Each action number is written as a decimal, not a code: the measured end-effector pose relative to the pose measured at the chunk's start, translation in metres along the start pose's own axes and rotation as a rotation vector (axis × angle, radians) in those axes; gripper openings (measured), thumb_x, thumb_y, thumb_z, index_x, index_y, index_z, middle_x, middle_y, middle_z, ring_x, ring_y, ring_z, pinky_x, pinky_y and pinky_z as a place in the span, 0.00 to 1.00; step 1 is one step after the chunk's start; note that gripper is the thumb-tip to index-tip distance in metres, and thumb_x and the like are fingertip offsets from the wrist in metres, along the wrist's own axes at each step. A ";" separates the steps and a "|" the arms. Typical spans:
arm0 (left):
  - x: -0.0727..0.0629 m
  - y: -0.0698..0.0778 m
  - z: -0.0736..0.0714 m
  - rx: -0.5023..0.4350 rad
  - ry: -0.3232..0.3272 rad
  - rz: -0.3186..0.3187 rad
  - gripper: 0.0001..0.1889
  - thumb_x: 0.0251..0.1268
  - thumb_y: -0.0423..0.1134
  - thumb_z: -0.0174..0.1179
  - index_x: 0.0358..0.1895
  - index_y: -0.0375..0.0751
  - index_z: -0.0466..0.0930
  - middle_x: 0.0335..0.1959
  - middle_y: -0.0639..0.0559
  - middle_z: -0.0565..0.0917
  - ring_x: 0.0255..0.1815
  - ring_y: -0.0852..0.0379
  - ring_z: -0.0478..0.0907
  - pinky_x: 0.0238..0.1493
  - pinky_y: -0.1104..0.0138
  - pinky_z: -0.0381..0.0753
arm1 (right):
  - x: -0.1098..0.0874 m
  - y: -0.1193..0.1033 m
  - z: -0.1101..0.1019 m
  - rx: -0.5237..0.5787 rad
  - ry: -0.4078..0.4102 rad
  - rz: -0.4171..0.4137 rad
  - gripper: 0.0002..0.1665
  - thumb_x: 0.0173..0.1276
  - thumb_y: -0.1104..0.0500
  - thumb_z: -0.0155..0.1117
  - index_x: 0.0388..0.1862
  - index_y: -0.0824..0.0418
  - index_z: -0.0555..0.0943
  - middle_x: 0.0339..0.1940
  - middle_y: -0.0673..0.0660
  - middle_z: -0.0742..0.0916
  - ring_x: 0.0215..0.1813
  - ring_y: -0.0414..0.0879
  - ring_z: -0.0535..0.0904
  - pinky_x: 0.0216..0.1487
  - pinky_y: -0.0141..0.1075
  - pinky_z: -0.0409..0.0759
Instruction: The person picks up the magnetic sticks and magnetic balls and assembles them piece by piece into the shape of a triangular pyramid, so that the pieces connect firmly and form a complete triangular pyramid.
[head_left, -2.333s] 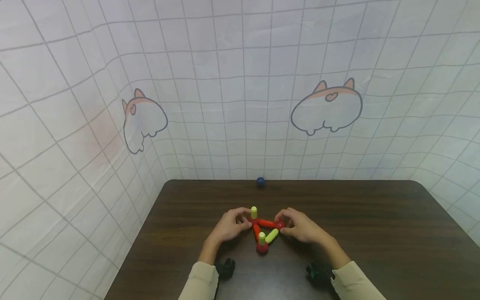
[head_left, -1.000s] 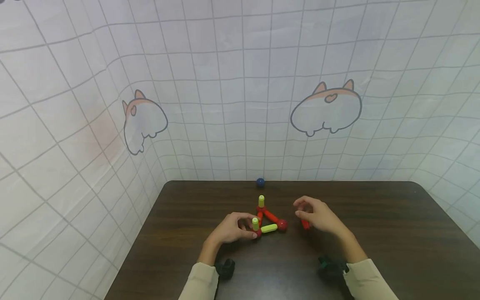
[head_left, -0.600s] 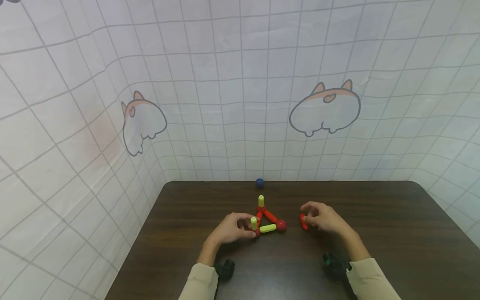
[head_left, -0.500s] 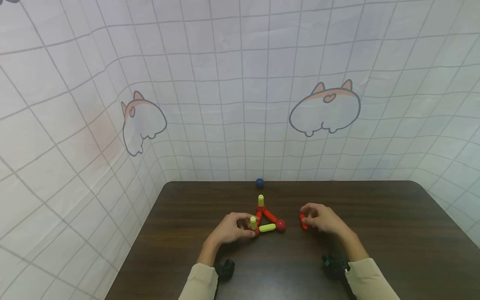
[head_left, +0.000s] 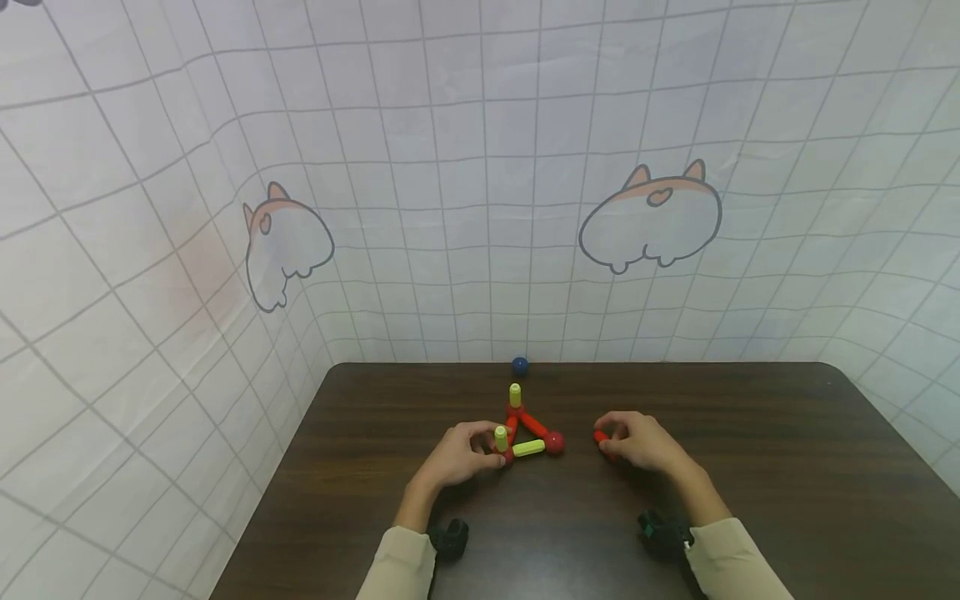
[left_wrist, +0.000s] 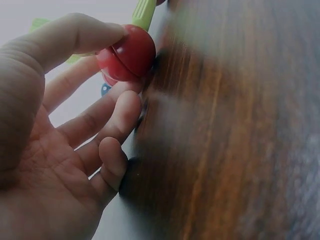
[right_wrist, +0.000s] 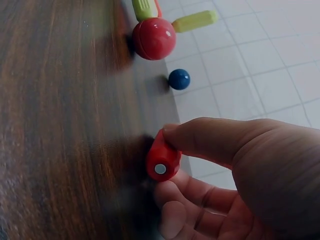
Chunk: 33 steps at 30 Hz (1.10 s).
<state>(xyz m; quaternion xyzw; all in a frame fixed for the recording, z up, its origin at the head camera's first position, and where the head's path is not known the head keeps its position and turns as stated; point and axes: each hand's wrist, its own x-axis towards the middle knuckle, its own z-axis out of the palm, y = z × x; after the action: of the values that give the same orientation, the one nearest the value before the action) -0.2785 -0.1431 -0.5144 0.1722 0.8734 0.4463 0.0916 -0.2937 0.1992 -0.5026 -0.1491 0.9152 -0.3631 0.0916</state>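
A triangle of magnetic rods and balls lies on the table. My left hand (head_left: 459,454) pinches its near-left red ball (left_wrist: 132,52) between thumb and fingers. An upright yellow-green rod (head_left: 501,437) stands on that ball, and a second yellow-green upright rod (head_left: 515,395) on the far ball. One lying yellow-green rod (head_left: 528,447) joins the pinched ball to the right red ball (head_left: 554,442); two red rods form the other sides. Off to the right, my right hand (head_left: 641,440) pinches a loose red magnetic rod (right_wrist: 162,157), whose silvery end disc shows in the right wrist view.
A small blue ball (head_left: 520,365) sits at the far edge of the dark wooden table (head_left: 787,475). Behind and beside the table hangs a white gridded curtain (head_left: 465,208). Dark wrist cameras are strapped to both wrists.
My right hand has left the right red ball and taken hold of the loose red rod. The triangle has turned, then shifted slightly left and back, with my left hand now at its near-left ball.
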 end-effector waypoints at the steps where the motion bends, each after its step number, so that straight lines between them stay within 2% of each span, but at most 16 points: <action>1: 0.000 0.000 0.000 -0.001 0.001 -0.001 0.19 0.63 0.42 0.72 0.57 0.50 0.84 0.40 0.53 0.82 0.29 0.60 0.76 0.28 0.67 0.76 | 0.000 0.000 0.000 -0.003 0.001 -0.004 0.18 0.68 0.59 0.70 0.55 0.61 0.83 0.27 0.51 0.82 0.26 0.43 0.74 0.27 0.36 0.71; 9: 0.000 0.000 0.001 0.001 0.017 0.001 0.21 0.61 0.47 0.74 0.57 0.52 0.84 0.40 0.53 0.83 0.29 0.58 0.77 0.29 0.66 0.77 | 0.000 0.001 -0.003 0.015 -0.013 -0.032 0.17 0.68 0.63 0.65 0.55 0.61 0.82 0.26 0.51 0.83 0.25 0.43 0.77 0.27 0.36 0.75; 13: 0.000 0.000 0.001 -0.002 0.020 -0.001 0.21 0.61 0.47 0.74 0.57 0.53 0.84 0.40 0.53 0.83 0.28 0.58 0.76 0.28 0.66 0.76 | 0.000 0.000 -0.003 0.063 -0.019 -0.049 0.18 0.68 0.65 0.62 0.57 0.62 0.81 0.27 0.51 0.84 0.27 0.45 0.80 0.28 0.37 0.80; 20: 0.001 0.000 0.002 -0.006 0.016 -0.002 0.24 0.62 0.46 0.74 0.61 0.52 0.83 0.40 0.53 0.83 0.27 0.59 0.76 0.28 0.67 0.76 | 0.002 -0.003 -0.003 0.152 -0.014 -0.086 0.20 0.67 0.67 0.60 0.58 0.63 0.79 0.29 0.55 0.84 0.30 0.48 0.81 0.28 0.41 0.83; 26: 0.002 -0.001 0.003 -0.007 0.012 0.003 0.26 0.62 0.45 0.73 0.65 0.53 0.81 0.40 0.53 0.83 0.26 0.58 0.75 0.28 0.66 0.75 | 0.003 -0.006 -0.003 0.201 0.006 -0.126 0.20 0.69 0.68 0.61 0.59 0.63 0.78 0.33 0.57 0.83 0.30 0.49 0.81 0.28 0.41 0.83; 33: 0.002 -0.001 0.003 -0.022 0.010 -0.012 0.28 0.63 0.45 0.73 0.67 0.53 0.80 0.40 0.53 0.83 0.26 0.58 0.75 0.28 0.66 0.75 | 0.003 -0.011 -0.001 0.261 0.043 -0.147 0.21 0.69 0.66 0.67 0.60 0.61 0.78 0.38 0.60 0.83 0.32 0.52 0.81 0.27 0.40 0.83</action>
<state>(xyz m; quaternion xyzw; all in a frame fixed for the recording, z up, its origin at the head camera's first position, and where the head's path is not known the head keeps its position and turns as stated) -0.2792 -0.1407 -0.5169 0.1634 0.8700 0.4561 0.0917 -0.2948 0.1908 -0.4941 -0.1946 0.8486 -0.4878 0.0641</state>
